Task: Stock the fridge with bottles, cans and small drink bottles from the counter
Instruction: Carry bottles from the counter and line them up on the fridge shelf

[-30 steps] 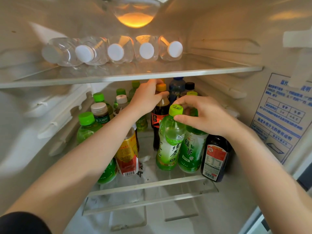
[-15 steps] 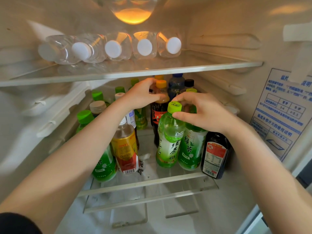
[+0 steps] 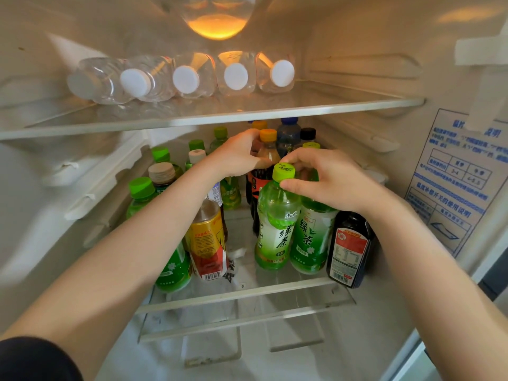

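Currently right hand (image 3: 330,180) pinches green-tea bottle (image 3: 275,229) at cap (image 3: 284,171); left hand (image 3: 239,156) curls round orange-capped bottle (image 3: 270,152) behind; both upright on shelf (image 3: 247,294).

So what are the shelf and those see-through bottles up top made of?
Upper shelf: probably glass, since it is clear and glossy with reflections. Water bottles: likely thin plastic, clear and ribbed, with matte white caps.

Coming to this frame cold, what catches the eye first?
Two hands reach into the crowded shelf: the right hand pinches the cap of a front green tea bottle, the left hand grips an orange-capped bottle behind it. Above, five water bottles lie in a row, white caps forward, under the glowing orange lamp.
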The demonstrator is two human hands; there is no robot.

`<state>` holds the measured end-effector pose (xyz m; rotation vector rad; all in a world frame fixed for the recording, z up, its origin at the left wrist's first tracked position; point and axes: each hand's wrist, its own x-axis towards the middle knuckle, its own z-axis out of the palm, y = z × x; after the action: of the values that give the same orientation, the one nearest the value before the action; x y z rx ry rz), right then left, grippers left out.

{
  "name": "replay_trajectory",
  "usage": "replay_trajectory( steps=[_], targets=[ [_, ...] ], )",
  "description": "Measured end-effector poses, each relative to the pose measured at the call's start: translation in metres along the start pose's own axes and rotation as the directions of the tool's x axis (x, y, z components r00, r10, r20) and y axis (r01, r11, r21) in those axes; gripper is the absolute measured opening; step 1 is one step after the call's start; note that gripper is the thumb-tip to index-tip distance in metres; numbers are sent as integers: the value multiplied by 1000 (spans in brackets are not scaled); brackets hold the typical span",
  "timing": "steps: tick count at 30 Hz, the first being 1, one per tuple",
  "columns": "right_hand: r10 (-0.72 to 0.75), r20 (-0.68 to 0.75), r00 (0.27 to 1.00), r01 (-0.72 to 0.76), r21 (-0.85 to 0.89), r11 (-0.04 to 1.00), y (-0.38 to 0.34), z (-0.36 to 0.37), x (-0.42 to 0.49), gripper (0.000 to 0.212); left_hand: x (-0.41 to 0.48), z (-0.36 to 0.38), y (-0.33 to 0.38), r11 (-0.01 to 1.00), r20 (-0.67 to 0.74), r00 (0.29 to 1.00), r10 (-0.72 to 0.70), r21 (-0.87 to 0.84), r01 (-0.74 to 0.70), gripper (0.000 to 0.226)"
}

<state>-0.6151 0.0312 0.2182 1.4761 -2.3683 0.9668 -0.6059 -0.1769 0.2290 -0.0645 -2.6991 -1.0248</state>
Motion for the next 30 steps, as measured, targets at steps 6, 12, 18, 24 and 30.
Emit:
replay_trajectory(
  steps=[6, 12, 18, 24, 30],
  targets=[
    [11, 10, 1000, -10, -9, 1000, -2, -1, 0, 29, 2, 4, 1, 985, -56, 987, -151, -88, 146, 17],
    [21, 23, 1000, -21, -11, 1000, 0, 1, 4, 29, 0, 9, 3, 990, -90, 988, -123, -86, 116, 14],
    [27, 25, 999, -26, -31, 999, 2, 5, 8, 37, -2, 9, 7, 989, -88, 987, -134, -69, 128, 19],
    [26, 2, 1000, -26, -79, 997, 4, 8, 9, 42, -9, -5, 7, 995, -83, 995, -59, 69, 65, 10],
    [36, -13, 999, -37, -140, 989, 3, 9, 12, 43, -27, -49, -3, 911, -110, 992, -62, 400, 102, 33]
  ],
)
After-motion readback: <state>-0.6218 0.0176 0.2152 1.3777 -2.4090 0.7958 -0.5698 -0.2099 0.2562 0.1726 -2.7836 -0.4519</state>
